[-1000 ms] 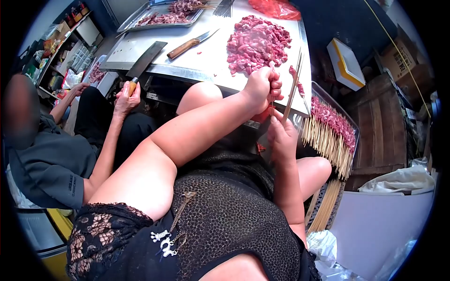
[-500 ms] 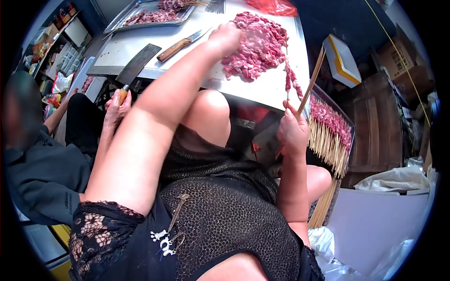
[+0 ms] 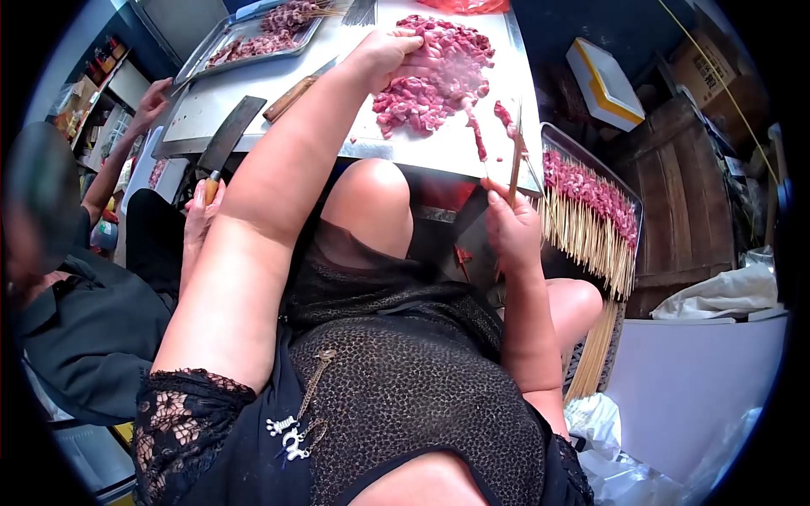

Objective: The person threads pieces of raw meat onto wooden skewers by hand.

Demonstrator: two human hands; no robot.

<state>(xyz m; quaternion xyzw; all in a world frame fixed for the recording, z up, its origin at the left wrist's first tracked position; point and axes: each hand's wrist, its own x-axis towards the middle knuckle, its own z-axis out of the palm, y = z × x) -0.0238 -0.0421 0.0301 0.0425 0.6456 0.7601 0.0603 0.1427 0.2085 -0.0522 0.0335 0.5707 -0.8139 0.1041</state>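
At the left side of a pile of raw meat pieces [image 3: 422, 105], my left hand [image 3: 388, 57] has its thumb and fingers closed together on the meat. The piece between them is mostly hidden by the fingers. My right hand [image 3: 513, 226] is wrapped round several thin wooden skewers [image 3: 515, 160] at the table's front right edge. Red meat pieces [image 3: 476, 135] are threaded on a skewer that points up from this hand, its tip toward the pile. More meat shows on the skewers just right of it.
Finished meat skewers [image 3: 591, 198] fill a tray on the right, above a bundle of bare sticks [image 3: 595, 350]. A knife [image 3: 291, 97] lies on the white table [image 3: 354, 139]. A metal tray [image 3: 287, 51] holds meat. At left a co-worker's hand [image 3: 198, 215] grips a cleaver [image 3: 232, 131].
The view has shifted, so the table sits further left. My left hand has turned on the pile and shows more palm. The co-worker's other hand has risen toward the metal tray.
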